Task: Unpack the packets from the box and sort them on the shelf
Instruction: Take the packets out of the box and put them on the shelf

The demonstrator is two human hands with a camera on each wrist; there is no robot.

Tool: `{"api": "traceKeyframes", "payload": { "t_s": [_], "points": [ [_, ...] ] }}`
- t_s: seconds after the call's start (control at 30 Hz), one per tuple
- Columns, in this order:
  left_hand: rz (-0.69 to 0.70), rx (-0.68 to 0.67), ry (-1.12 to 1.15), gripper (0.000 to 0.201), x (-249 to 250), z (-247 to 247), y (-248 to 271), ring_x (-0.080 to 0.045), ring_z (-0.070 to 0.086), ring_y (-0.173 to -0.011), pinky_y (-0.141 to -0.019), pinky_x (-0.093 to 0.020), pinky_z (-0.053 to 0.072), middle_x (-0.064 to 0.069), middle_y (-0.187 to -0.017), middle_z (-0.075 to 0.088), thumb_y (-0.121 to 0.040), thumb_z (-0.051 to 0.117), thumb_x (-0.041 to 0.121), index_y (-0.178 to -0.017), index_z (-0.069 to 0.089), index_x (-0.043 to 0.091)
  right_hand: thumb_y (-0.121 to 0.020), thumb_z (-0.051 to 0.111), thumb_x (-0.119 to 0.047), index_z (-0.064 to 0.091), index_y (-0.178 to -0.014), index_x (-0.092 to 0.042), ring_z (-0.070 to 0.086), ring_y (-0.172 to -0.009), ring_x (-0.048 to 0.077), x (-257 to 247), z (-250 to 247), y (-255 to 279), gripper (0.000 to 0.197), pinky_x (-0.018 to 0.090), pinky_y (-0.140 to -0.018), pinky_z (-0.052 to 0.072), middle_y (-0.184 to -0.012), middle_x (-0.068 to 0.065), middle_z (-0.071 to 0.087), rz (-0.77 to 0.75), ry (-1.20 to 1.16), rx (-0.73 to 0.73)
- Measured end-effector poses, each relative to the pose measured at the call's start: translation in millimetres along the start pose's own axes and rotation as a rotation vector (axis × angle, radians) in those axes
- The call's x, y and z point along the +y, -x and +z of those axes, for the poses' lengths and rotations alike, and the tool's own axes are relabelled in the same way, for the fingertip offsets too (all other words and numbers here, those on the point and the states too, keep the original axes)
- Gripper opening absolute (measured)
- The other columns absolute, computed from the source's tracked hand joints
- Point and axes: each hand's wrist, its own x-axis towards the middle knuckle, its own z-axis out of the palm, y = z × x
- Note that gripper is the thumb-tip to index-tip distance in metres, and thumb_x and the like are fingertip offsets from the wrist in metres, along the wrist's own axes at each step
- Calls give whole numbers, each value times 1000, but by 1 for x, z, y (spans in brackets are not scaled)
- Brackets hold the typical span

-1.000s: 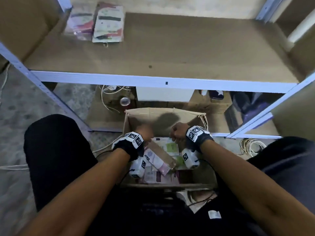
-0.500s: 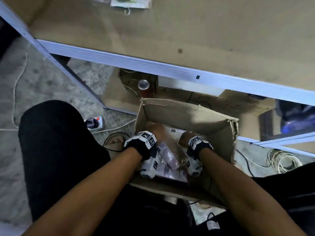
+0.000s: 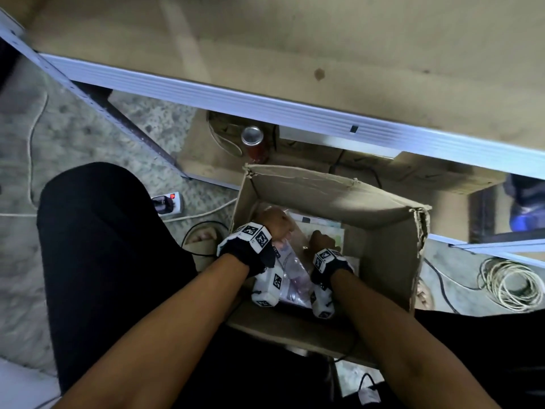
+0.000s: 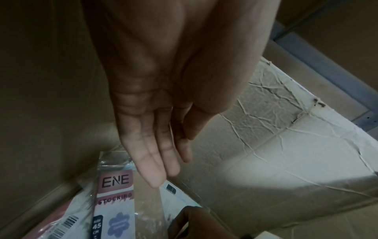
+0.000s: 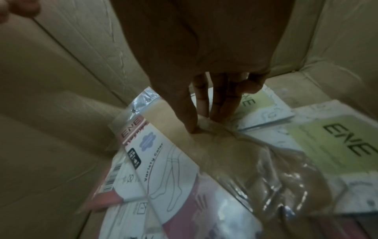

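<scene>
Down inside the cardboard box (image 3: 380,261) on the floor, I have both hands among the packets. My left hand (image 4: 155,113) has its fingers (image 4: 151,166) straight and together, holding nothing, tips hovering just over the top edge of the pink packet (image 4: 114,202) near the box corner. My right hand (image 5: 204,80) pinches that same pink packet (image 5: 163,161) by its clear plastic sleeve, thumb and fingers (image 5: 220,105) closing on the tan strip near its upper end. Beside and partly under it lie green packets (image 5: 331,142), flat against the box floor. I judge these to be very light: thin card inserts with soft stockings inside glossy film, so they will flex and crinkle, and the film looks slippery enough to slide out of a loose pinch. The stiffest hold, I think, is across the card header at the top, thumb on one face and fingers behind, not on the loose film lower down. The box itself is matte, creased brown board with a torn rim, and the wooden shelf (image 3: 324,39) with its pale metal edge sits above it, well apart from the packets.
</scene>
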Motion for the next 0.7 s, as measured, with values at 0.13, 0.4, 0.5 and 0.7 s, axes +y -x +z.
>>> {"api": "traceKeyframes", "payload": {
  "t_s": [0.13, 0.4, 0.5, 0.7],
  "points": [
    [-34, 25, 46, 23, -7, 0, -5, -27, 65, -69, -73, -38, 60, -23, -108, 71, -96, 48, 9, -75, 57, 12, -83, 72, -24, 49, -129, -8, 51, -127, 34, 0, 2, -4, 54, 47, -106, 44, -134, 17, 52, 18, 12, 11],
    [-98, -63, 75, 27, -12, 0, -4, -32, 71, -88, -74, -36, 60, -23, -104, 71, -99, 45, 14, -94, 68, 1, -92, 56, -9, 45, -134, -7, 51, -130, 34, -4, -31, -19, 43, 56, -112, 32, -137, 19, 53, -90, 21, 108],
    [-50, 7, 24, 31, -13, 1, -3, -35, 71, -97, -74, -37, 61, -22, -111, 70, -99, 47, 17, -114, 64, -4, -88, 59, -9, 43, -135, -15, 48, -132, 33, -2, -44, -20, 50, 59, -113, 25, -140, 15, 52, -134, 123, 145],
    [-98, -71, 65, 32, -12, -3, -2, -39, 66, -108, -94, -48, 55, -28, -118, 66, -101, 41, 11, -114, 61, -10, -88, 64, -15, 55, -131, -18, 45, -135, 29, 5, -54, -24, 44, 58, -117, 18, -139, 11, 52, -92, 199, 95]
  ]
}}
